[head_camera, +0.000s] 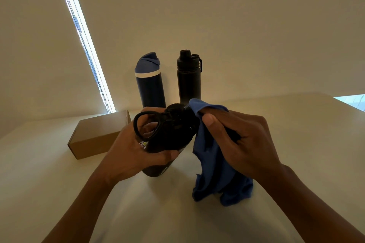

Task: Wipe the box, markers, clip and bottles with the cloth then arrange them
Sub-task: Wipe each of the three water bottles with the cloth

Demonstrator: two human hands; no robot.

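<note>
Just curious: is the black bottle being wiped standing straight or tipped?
Tipped. The black bottle leans in the left hand, cap toward the blue cloth; its base appears to touch the table.

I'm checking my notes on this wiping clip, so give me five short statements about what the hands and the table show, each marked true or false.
1. The left hand grips a black bottle. True.
2. The right hand holds a red cloth. False: the cloth is blue.
3. Two more bottles stand upright at the back of the table. True: a blue bottle and a second black bottle.
4. The cardboard box lies open. False: it lies closed.
5. The box is right of the hands. False: it is left.
</note>
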